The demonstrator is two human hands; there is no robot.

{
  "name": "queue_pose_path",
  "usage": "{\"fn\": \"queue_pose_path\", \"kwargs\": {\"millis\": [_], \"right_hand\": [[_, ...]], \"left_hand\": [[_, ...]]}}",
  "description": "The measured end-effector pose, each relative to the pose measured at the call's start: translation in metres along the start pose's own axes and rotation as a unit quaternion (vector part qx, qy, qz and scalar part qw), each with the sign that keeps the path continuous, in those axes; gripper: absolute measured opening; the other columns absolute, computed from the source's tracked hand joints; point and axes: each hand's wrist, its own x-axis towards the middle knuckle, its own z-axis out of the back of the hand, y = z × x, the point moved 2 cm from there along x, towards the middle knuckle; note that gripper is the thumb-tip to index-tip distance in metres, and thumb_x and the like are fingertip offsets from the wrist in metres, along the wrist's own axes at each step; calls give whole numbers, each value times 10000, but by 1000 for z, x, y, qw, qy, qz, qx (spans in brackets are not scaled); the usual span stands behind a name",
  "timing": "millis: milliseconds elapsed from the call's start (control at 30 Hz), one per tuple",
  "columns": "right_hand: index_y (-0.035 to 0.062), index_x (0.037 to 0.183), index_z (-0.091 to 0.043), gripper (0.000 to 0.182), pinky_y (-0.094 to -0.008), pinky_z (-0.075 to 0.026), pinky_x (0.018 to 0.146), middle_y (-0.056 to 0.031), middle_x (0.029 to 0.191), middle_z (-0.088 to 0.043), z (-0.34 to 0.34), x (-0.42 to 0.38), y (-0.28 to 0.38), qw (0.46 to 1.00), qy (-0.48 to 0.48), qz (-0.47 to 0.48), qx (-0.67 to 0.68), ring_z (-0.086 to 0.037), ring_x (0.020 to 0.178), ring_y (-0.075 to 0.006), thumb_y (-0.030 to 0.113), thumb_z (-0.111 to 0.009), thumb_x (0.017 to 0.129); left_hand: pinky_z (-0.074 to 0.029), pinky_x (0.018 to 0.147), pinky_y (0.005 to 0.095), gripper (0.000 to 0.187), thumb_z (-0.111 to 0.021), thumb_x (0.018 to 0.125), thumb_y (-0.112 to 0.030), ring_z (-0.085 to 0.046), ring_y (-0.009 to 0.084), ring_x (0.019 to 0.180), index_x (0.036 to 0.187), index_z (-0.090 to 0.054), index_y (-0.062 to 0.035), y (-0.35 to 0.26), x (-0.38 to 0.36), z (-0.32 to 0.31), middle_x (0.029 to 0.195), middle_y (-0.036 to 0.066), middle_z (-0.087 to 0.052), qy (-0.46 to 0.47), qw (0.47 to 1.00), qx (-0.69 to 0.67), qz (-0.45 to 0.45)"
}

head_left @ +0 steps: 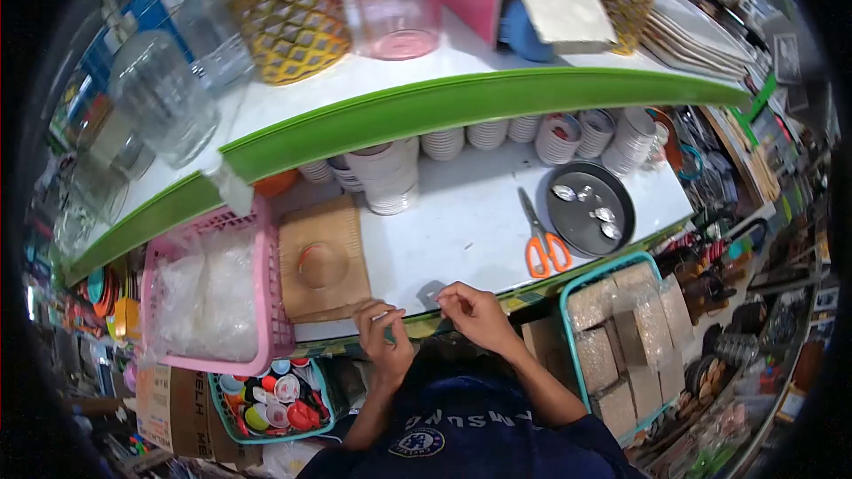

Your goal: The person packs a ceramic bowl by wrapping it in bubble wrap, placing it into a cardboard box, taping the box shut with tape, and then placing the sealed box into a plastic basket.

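My left hand [384, 337] is raised at the counter's front edge, its fingers curled in toward the thumb. To the right of it, my right hand [482, 315] has thumb and forefinger pinched together over the same edge. What the fingertips hold is too small to make out. A small greyish patch shows on the white counter [444, 231] just beyond them. Orange-handled scissors [536, 229] lie past my right hand, blades pointing away. Beside them sits a round black pan [581, 232] with several shiny silver pieces [611, 231] inside.
A cardboard piece [297, 284] with a clear round item lies left, beside a pink basket [266, 284] of clear plastic. Stacked cups [390, 186] line the back under a green-edged shelf [479, 93]. Teal baskets [568, 319] flank me below, holding wrapped blocks [637, 310] and colourful small items [284, 390].
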Motion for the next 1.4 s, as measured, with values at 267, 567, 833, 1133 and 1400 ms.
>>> {"fn": "queue_pose_path", "kwargs": {"millis": [267,567,833,1133,1400], "right_hand": [[5,1145,-574,348,-297,-502,660,-96,818,-646,-74,67,18,993,73,42,-87,-608,696,-154,278,-654,945],[1,915,-571,363,-314,-500,652,-70,772,-624,-98,90,7,990,35,46,-128,-599,683,-147,313,-750,868],[4,1114,-490,282,-273,-499,691,-68,876,-675,-78,89,-15,995,28,0,100,-597,761,-84,169,-647,946],[45,1095,-598,175,-211,-469,642,-9,911,-614,-32,60,-15,977,-152,28,147,-568,768,-66,157,-562,965],[-2,1084,-610,192,-232,-481,727,-37,931,-637,-2,40,-16,933,-228,10,279,-589,827,-90,137,-558,961]], "left_hand": [[-291,1113,588,305,-637,844,-18,-410,449,1314,1146,-650,-62,38,43,49,1260,161,-554,12,964,267,-15],[-300,1101,558,176,-672,840,-51,-447,384,1299,1015,-668,-62,67,44,64,1225,97,-594,38,969,234,73],[-375,1060,454,144,-615,892,-51,-500,375,1244,1019,-660,-1,50,52,76,1187,155,-611,21,959,283,19],[-350,1080,511,119,-631,873,-55,-456,377,1303,986,-649,-23,59,51,78,1139,119,-627,37,965,254,48],[-333,1102,502,201,-598,892,-76,-437,381,1318,1080,-651,-28,57,53,78,1188,123,-606,65,956,272,90]]}}
